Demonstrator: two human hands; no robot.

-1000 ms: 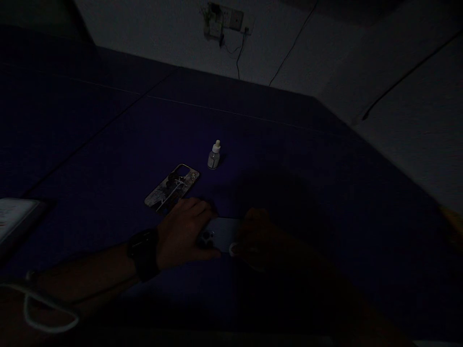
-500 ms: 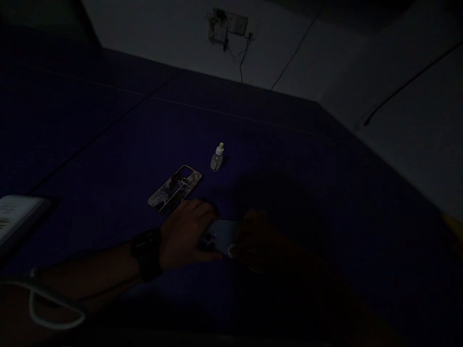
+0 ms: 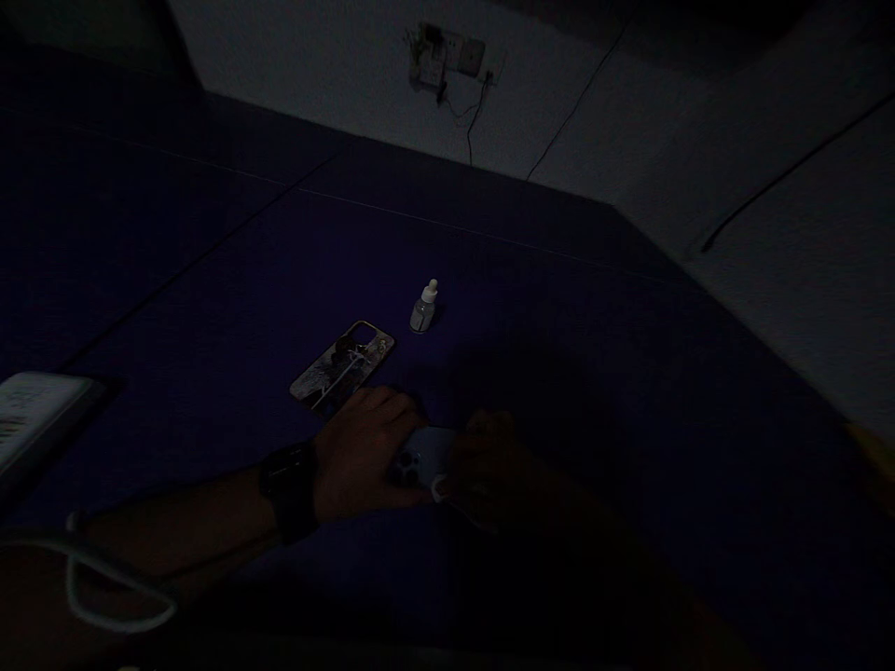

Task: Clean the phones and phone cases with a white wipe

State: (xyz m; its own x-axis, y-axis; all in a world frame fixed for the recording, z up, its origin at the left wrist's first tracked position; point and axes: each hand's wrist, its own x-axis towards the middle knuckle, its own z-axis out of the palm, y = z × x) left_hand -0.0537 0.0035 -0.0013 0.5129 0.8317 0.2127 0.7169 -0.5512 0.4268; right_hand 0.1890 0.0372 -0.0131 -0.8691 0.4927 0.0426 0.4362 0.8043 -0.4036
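In dim light, a bluish smartphone [image 3: 437,449] lies back side up on the dark blue surface, its camera lenses at the left end. My left hand [image 3: 367,452], with a black watch on the wrist, grips that end between thumb and fingers. My right hand [image 3: 493,466], deep in shadow, is closed over the phone's right part. A small white cloth [image 3: 439,488] pokes out from under its fingers against the phone's back; most of it is hidden. Just beyond my left hand lies a patterned phone case [image 3: 342,366]. A small dropper bottle [image 3: 422,311] with a white top stands behind it.
A white box [image 3: 38,410] sits at the left edge. A pale cord loop [image 3: 122,606] hangs at the lower left. Behind the surface, a wall carries sockets [image 3: 454,56] with plugs and dangling cables.
My right hand and the white cloth have slid slightly left along the phone's back. My left hand keeps its grip on the phone. The whole view has shifted a little.
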